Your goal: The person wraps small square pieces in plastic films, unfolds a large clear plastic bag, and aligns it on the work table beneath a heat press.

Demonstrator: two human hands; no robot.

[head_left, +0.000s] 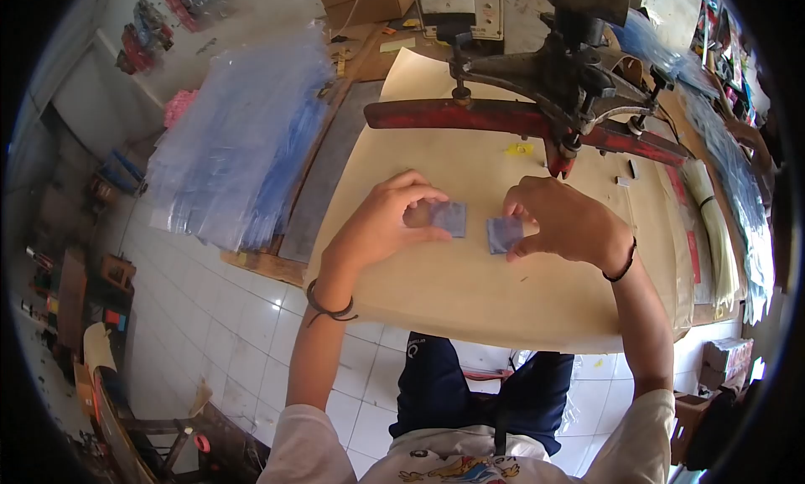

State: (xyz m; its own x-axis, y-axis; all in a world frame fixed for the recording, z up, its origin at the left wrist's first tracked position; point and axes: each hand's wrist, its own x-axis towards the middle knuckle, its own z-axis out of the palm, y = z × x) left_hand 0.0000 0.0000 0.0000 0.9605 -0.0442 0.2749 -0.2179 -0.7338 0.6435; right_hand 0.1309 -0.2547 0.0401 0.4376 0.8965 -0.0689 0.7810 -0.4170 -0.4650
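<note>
Two small bluish translucent squares lie side by side near the middle of the tan sheet. Around the left edge of the left square curve the thumb and fingers of my left hand, which grips it by its sides. The right square is between the thumb and fingers of my right hand, at its right edge. A narrow gap separates the squares. Above both hands runs the red bar of a machine.
Stacked clear plastic sheets lie at the left. The machine's black metal arms overhang the table's back. A yellow piece sits below the bar. More plastic and a pale bundle lie at the right.
</note>
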